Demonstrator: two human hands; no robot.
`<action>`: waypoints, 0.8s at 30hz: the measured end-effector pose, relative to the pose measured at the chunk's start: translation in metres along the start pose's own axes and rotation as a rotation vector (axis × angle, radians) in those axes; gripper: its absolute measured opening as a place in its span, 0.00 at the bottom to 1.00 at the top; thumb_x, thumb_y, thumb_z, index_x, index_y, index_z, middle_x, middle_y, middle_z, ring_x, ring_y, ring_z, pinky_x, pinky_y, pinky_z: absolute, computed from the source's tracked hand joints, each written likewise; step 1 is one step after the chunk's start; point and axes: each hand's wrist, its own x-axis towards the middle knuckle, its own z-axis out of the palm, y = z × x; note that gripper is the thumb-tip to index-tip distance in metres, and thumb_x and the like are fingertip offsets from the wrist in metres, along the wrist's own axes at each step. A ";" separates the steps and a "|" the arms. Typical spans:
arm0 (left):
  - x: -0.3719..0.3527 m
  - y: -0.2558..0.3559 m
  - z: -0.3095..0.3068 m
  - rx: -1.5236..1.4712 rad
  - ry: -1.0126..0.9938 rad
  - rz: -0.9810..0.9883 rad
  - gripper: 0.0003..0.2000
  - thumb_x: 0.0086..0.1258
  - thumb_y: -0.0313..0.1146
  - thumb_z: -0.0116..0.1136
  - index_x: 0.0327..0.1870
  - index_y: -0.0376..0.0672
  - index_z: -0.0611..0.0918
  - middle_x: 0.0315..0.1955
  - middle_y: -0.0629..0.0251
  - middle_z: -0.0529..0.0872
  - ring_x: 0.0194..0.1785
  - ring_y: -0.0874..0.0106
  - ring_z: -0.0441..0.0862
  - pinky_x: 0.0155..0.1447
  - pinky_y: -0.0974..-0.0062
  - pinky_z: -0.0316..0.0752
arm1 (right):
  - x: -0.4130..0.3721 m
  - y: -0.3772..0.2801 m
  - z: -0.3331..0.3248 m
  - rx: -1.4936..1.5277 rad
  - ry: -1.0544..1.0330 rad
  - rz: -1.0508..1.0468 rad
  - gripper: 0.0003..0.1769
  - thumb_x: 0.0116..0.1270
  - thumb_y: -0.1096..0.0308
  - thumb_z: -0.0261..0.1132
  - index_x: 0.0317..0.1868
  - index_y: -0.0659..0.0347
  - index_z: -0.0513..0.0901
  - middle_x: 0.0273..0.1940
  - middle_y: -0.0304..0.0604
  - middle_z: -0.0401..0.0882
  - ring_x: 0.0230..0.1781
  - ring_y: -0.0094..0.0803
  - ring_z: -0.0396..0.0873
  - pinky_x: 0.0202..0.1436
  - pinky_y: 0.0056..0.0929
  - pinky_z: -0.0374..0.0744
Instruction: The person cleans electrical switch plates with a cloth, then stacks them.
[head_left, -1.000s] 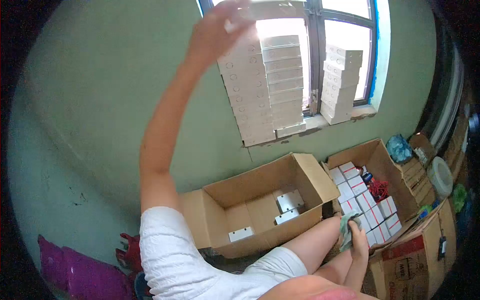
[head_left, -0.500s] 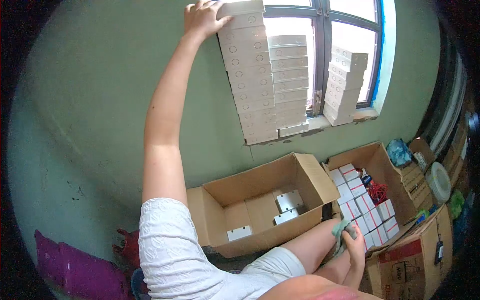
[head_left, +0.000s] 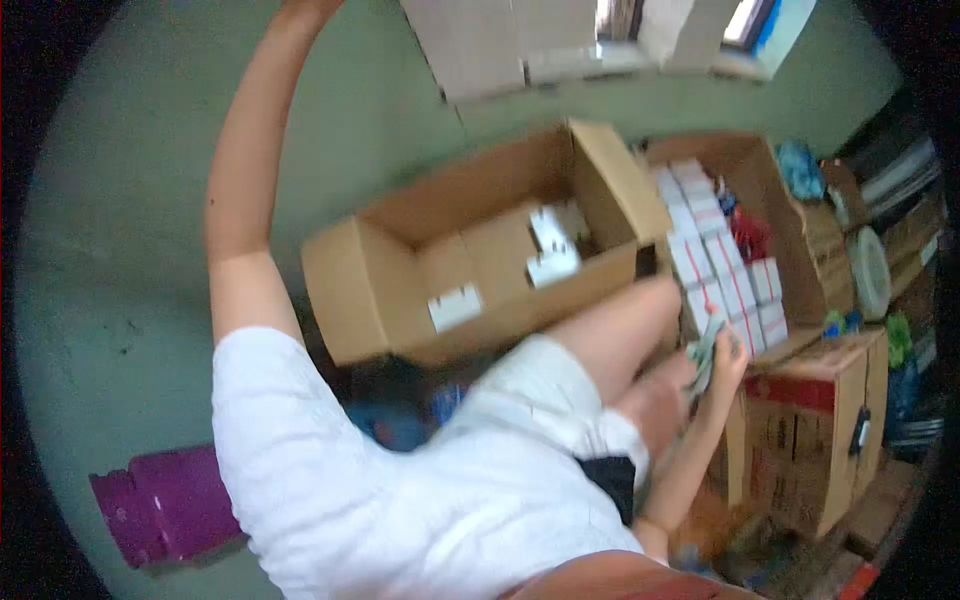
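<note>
My left arm [head_left: 243, 150] reaches up and leaves the picture at the top edge, so the hand itself is out of sight. The tall stack of white boxes [head_left: 475, 45] by the window is to the right of that forearm, its top cut off. Near my right knee, my right hand [head_left: 731, 358] is closed around a crumpled grey-green cloth [head_left: 706, 350]. Beside that hand, small white cartons with red stripes [head_left: 722, 255] fill part of a cardboard box.
An open cardboard box [head_left: 335, 290] in front of me holds a few white plates [head_left: 455, 308]. Right of it stand the second open box [head_left: 790, 250] and a closed carton [head_left: 815, 430]. A purple object [head_left: 175, 505] is at lower left, and a blue plastic bag [head_left: 800, 170] at upper right.
The view has tilted down, so the window and stacks have shifted up and partly out. My left hand, earlier on top of the tall stack, has left the picture. My right hand keeps the cloth.
</note>
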 end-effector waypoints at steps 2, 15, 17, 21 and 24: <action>-0.075 0.028 0.025 -0.114 0.000 0.303 0.25 0.74 0.39 0.56 0.69 0.42 0.69 0.62 0.51 0.75 0.63 0.52 0.73 0.65 0.53 0.70 | 0.002 0.019 -0.009 0.193 0.161 -0.055 0.15 0.71 0.65 0.59 0.48 0.70 0.83 0.41 0.46 0.86 0.32 0.23 0.79 0.36 0.24 0.78; -0.663 0.181 0.076 -0.766 -2.113 -0.071 0.32 0.52 0.38 0.75 0.62 0.46 0.79 0.56 0.55 0.84 0.58 0.56 0.81 0.60 0.56 0.77 | -0.002 0.055 -0.040 0.119 -0.023 0.315 0.14 0.71 0.70 0.58 0.55 0.60 0.80 0.47 0.37 0.82 0.33 0.23 0.77 0.37 0.20 0.77; -0.726 0.193 0.093 -0.811 -2.154 -0.257 0.35 0.47 0.39 0.78 0.61 0.44 0.79 0.58 0.54 0.82 0.60 0.56 0.79 0.61 0.58 0.76 | -0.005 0.053 -0.018 0.154 0.039 0.347 0.12 0.69 0.68 0.59 0.49 0.59 0.84 0.45 0.34 0.83 0.30 0.20 0.74 0.35 0.16 0.74; -0.741 0.195 0.095 -0.902 -2.242 -0.694 0.43 0.34 0.40 0.84 0.59 0.39 0.77 0.61 0.51 0.80 0.63 0.58 0.77 0.63 0.64 0.75 | -0.001 0.051 -0.002 0.059 0.016 0.452 0.15 0.66 0.62 0.66 0.49 0.60 0.82 0.39 0.34 0.81 0.28 0.21 0.75 0.28 0.18 0.72; -0.656 0.184 0.071 -0.792 -2.118 -0.554 0.45 0.34 0.38 0.84 0.61 0.38 0.76 0.57 0.49 0.82 0.61 0.59 0.79 0.63 0.65 0.75 | 0.005 0.050 0.010 0.012 0.004 0.446 0.20 0.64 0.61 0.71 0.52 0.58 0.77 0.34 0.37 0.80 0.31 0.22 0.79 0.34 0.23 0.81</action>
